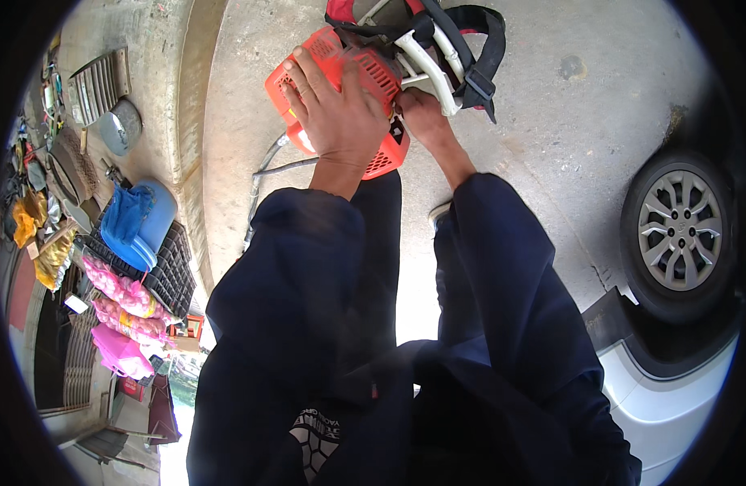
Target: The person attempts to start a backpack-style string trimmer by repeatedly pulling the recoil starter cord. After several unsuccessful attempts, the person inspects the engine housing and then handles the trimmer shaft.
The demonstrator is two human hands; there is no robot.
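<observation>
An orange-red engine unit (382,79) with vented plastic covers sits on the concrete at the top of the head view. Attached to it are a pale metal frame (432,71) and black shoulder straps (493,57). My left hand (340,117) lies on top of the housing, its fingers stretched out and pressing against the cover. At the unit's right side, my right hand (425,121) has its fingers curled in close beside the frame; what they hold is hidden. A grey hose (263,174) and a dark cable run from the unit's left side down toward my left sleeve.
A parked white car's wheel (680,231) stands to the right. Along the left, past a concrete ledge (191,121), are a blue bucket (150,219), a black crate (174,271), pink net bags (126,296) and assorted clutter. My dark-sleeved arms and legs fill the lower middle.
</observation>
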